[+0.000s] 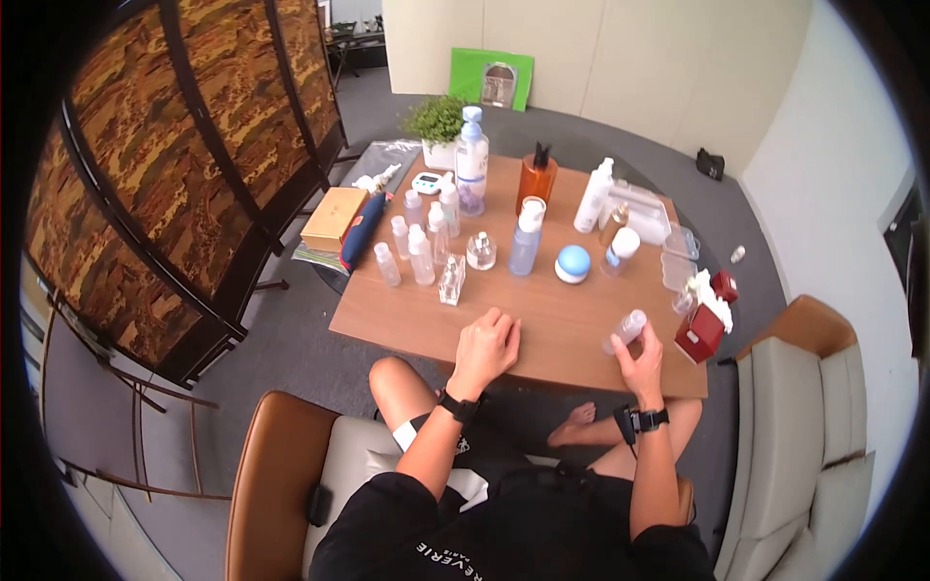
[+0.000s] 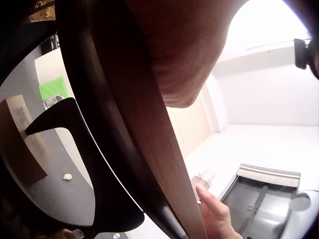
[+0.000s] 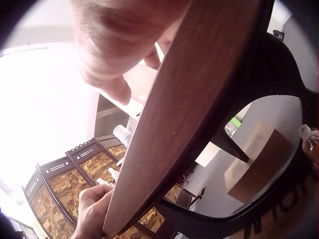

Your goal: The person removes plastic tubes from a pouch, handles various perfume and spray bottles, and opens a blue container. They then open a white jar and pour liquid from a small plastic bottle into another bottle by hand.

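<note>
My right hand (image 1: 641, 366) holds a small clear bottle with a pale cap (image 1: 630, 327) between thumb and fingers, low over the right front of the wooden table (image 1: 572, 339). The bottle leans slightly. At the table's front edge rests my left hand (image 1: 487, 349), its fingers loosely curled around nothing. Closest to it stands a square glass perfume bottle (image 1: 451, 281), with a round glass bottle (image 1: 481, 252) behind. In the right wrist view the tabletop's edge hides much of the right hand's work.
Several small pump bottles (image 1: 420, 257) stand at the left. Mid-table are a blue pump bottle (image 1: 525, 240) and a blue-lidded jar (image 1: 573, 265). A red tissue box (image 1: 699, 334) sits at the right edge, near clear plastic containers (image 1: 639, 218). A tall bottle (image 1: 472, 165) stands at the back.
</note>
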Demonstrator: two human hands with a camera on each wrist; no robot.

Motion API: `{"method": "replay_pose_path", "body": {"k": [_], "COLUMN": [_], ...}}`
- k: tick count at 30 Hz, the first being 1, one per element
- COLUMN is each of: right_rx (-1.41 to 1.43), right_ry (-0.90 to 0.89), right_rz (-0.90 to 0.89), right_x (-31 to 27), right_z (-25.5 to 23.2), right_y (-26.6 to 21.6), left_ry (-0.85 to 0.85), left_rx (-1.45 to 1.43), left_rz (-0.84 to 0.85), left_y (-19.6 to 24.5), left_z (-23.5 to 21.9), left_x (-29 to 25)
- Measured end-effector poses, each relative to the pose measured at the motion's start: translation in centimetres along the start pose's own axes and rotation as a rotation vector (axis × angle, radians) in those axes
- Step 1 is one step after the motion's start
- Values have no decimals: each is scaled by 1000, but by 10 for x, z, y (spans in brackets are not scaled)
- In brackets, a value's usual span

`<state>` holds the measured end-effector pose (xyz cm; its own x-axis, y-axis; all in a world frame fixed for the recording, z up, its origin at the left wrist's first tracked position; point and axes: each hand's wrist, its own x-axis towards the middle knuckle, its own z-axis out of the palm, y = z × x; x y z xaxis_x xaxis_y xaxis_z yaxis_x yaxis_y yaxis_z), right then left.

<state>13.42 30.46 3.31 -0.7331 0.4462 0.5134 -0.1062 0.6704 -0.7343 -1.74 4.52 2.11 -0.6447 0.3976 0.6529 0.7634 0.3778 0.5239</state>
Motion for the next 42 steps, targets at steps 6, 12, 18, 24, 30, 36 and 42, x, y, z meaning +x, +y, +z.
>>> {"method": "replay_pose_path", "body": {"k": [6, 12, 18, 24, 30, 36, 42], "right_rx": [38, 48, 107, 79, 65, 38, 18], "right_ry": [-21, -14, 7, 54, 22, 57, 31], "right_rz": [0, -1, -65, -30, -26, -55, -48], "right_x": [0, -6, -7, -11, -12, -11, -8], "right_z": [0, -4, -10, -12, -13, -10, -9], "right_y": [1, -4, -5, -5, -5, -5, -9], "left_ry": [23, 45, 36, -34, -10, -18, 15], "left_rx": [2, 11, 37, 91, 94, 83, 8], "left_rz": [-11, -35, -14, 4, 21, 16, 41], "left_y": [0, -3, -1, 3, -1, 0, -3], "left_z": [0, 6, 9, 7, 11, 7, 5], "left_x": [-1, 0, 2, 3, 2, 2, 2]}}
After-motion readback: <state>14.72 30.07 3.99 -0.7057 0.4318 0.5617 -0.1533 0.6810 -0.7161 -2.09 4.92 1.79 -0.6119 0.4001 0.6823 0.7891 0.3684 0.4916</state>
